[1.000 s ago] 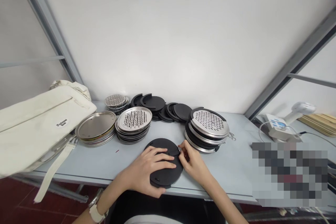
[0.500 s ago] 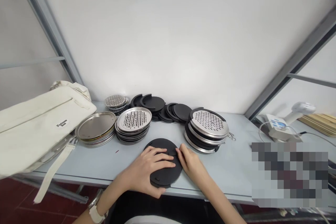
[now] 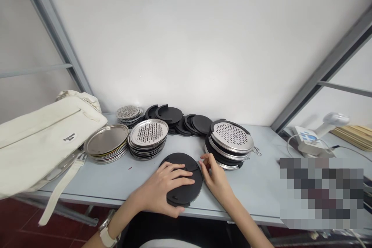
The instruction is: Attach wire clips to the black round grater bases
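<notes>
A round black disc (image 3: 195, 192) with a raised strip across its upper face lies near the front edge of the table. My left hand (image 3: 167, 186) rests over it, fingers spread flat on top and thumb at the near edge. Just off the disc's right edge is my right hand (image 3: 214, 176), its fingers loosely curled with a small gap at the thumb; I see nothing held there. Behind it stands a stack of round metal grater plates and black holders (image 3: 231, 136).
Plain metal discs (image 3: 107, 139), grater discs (image 3: 149, 133) and smaller perforated discs (image 3: 128, 111) form stacks at left. Black round holders (image 3: 170, 114) lie along the wall. A cream bag (image 3: 43, 139) covers the left end; a white handheld device (image 3: 328, 122) stands right. A blurred patch hides the right front.
My right hand has drawn slightly up and away from the disc's right edge, and its thumb and fingers no longer touch the disc. My left hand and the disc have hardly moved.
</notes>
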Motion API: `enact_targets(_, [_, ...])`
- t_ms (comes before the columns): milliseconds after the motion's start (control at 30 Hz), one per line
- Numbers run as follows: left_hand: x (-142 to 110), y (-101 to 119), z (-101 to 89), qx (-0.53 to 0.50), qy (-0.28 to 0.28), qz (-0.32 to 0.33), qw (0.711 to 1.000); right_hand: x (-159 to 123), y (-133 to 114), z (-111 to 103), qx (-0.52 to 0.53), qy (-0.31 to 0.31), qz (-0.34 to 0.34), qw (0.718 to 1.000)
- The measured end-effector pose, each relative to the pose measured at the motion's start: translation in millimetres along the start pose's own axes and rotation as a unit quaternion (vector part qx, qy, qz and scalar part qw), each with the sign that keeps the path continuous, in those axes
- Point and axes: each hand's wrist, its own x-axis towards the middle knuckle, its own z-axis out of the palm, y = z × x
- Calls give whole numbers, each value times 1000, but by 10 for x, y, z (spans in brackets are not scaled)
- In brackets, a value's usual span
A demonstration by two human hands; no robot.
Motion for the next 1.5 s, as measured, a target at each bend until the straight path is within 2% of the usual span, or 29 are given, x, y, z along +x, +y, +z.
enact_targets(300, [-4,1,0,0,11,8,1000,26,6,6,16,19,-23,999])
enact_targets(600, [-8,-10,-2,-3,3,6,1000,15,17,-9,76,4,-3,997])
enact_targets(833, [-7,-12,-5,-2,0,6,1000,37,2,-24,89,-1,-16,996])
enact_targets(1000, [-9,-14,7,-5,7,6,1000,48,-9,-34,66,12,-20,998])
enact_targets(1267, [-13,-25,17,-7,13,10,1000,28,-61,-46,29,-12,2,1000])
enact_targets(1500, [-15,-23,10,-6,-1,5,1000,54,-54,-7,10,-14,-7,1000])
